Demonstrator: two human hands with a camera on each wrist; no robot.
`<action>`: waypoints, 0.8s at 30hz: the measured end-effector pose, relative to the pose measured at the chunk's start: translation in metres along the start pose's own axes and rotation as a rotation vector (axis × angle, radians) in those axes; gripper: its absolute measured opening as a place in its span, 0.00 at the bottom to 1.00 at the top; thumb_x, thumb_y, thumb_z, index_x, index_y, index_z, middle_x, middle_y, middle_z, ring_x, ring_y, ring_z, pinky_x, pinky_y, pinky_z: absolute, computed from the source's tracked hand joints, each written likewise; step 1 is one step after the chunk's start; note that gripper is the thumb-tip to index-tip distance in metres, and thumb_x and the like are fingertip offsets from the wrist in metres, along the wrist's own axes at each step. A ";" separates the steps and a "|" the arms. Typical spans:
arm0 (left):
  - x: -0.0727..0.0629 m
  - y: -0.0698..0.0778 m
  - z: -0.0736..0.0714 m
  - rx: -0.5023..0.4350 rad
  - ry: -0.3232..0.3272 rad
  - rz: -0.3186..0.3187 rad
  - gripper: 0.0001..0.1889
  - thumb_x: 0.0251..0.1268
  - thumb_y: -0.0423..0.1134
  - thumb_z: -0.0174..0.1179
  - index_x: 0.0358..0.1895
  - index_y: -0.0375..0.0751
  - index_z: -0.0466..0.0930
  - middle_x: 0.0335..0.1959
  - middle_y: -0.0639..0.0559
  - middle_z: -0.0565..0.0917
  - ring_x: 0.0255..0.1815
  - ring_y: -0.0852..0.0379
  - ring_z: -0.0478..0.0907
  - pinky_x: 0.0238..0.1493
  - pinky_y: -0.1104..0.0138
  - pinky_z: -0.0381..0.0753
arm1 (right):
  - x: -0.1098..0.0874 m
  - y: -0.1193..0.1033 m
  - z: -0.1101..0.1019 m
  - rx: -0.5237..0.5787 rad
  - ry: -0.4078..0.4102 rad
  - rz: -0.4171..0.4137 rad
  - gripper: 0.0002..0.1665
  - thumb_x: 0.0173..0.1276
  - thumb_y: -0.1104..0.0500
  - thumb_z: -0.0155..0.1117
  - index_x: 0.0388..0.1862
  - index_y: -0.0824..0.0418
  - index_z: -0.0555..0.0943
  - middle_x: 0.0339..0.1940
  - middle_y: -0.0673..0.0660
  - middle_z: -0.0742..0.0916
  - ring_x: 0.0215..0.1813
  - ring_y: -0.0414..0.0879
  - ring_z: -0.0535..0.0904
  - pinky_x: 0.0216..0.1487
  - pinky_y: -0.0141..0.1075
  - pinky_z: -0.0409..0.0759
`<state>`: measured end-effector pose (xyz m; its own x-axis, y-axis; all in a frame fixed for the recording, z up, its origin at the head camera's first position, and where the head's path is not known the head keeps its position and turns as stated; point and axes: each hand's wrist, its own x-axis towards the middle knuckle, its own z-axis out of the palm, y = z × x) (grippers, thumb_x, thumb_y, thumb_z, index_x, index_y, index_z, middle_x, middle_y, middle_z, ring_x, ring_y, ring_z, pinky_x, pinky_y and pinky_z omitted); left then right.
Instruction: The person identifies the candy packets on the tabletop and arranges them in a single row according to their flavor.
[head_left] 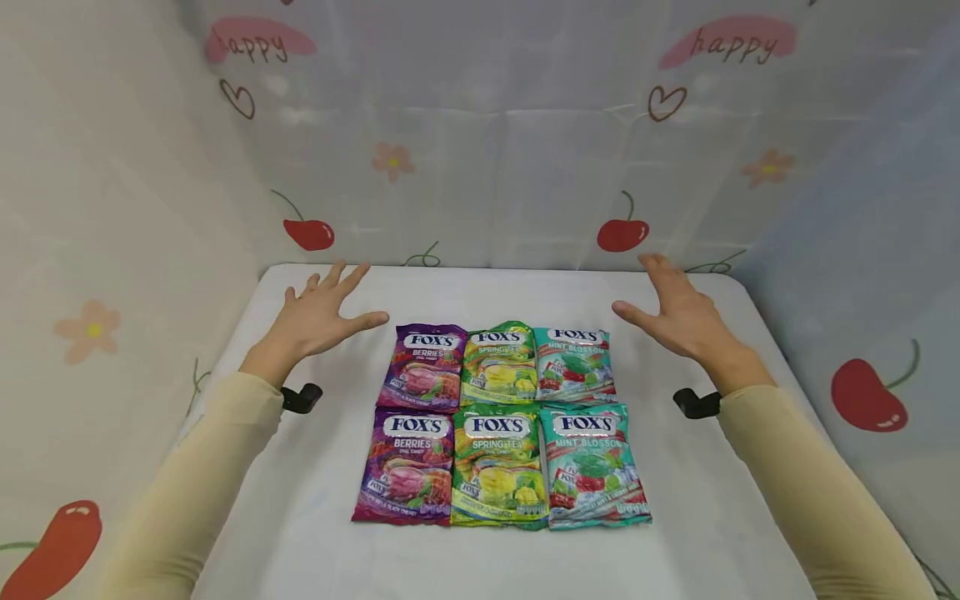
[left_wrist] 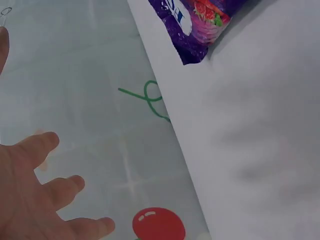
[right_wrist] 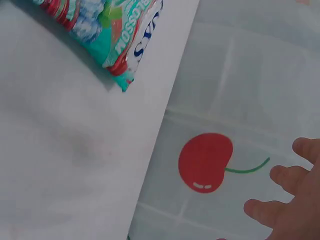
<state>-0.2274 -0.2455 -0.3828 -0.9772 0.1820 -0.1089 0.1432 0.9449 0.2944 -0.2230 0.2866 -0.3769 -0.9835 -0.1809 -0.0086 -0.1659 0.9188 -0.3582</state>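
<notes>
Several candy bags lie flat on the white table in two rows. At the left are purple Berries bags, one far (head_left: 424,367) and one near (head_left: 405,467). Green-yellow Spring Tea bags, far (head_left: 499,367) and near (head_left: 500,467), fill the middle. Teal Mint Blossom bags, far (head_left: 575,367) and near (head_left: 595,467), form the right side. My left hand (head_left: 313,318), fingers spread, hovers left of the far Berries bag, apart from it. Beyond the far Mint Blossom bag, to the right, my right hand (head_left: 681,315) holds nothing, its thumb stretched away from the fingers.
The white table (head_left: 315,483) has rounded far corners. A patterned curtain (head_left: 495,192) with cherries, flowers and hearts rises behind it and along both sides. Black wrist mounts (head_left: 302,398) stick out inward from both sleeves.
</notes>
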 end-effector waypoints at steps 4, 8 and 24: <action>-0.003 0.008 0.006 -0.018 0.015 0.018 0.56 0.58 0.84 0.47 0.85 0.61 0.44 0.86 0.39 0.47 0.82 0.25 0.48 0.72 0.21 0.38 | 0.001 -0.012 0.008 0.095 -0.020 -0.015 0.61 0.69 0.25 0.56 0.87 0.51 0.41 0.88 0.63 0.49 0.85 0.68 0.46 0.77 0.75 0.48; -0.006 0.011 0.013 -0.072 0.033 0.023 0.55 0.58 0.83 0.49 0.85 0.59 0.49 0.86 0.41 0.51 0.81 0.28 0.55 0.73 0.24 0.52 | 0.003 -0.026 0.019 0.154 -0.026 -0.032 0.59 0.70 0.27 0.56 0.87 0.50 0.43 0.87 0.63 0.54 0.84 0.68 0.50 0.78 0.73 0.51; -0.009 0.009 0.059 -0.387 0.089 -0.063 0.52 0.55 0.79 0.62 0.77 0.50 0.68 0.76 0.42 0.72 0.69 0.36 0.76 0.60 0.39 0.82 | 0.011 -0.076 0.077 0.413 -0.046 -0.069 0.48 0.75 0.31 0.56 0.85 0.47 0.53 0.80 0.61 0.70 0.77 0.64 0.68 0.72 0.69 0.69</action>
<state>-0.2082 -0.2224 -0.4353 -0.9944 0.0866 -0.0601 0.0297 0.7777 0.6279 -0.2158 0.1872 -0.4217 -0.9652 -0.2612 -0.0101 -0.1789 0.6882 -0.7032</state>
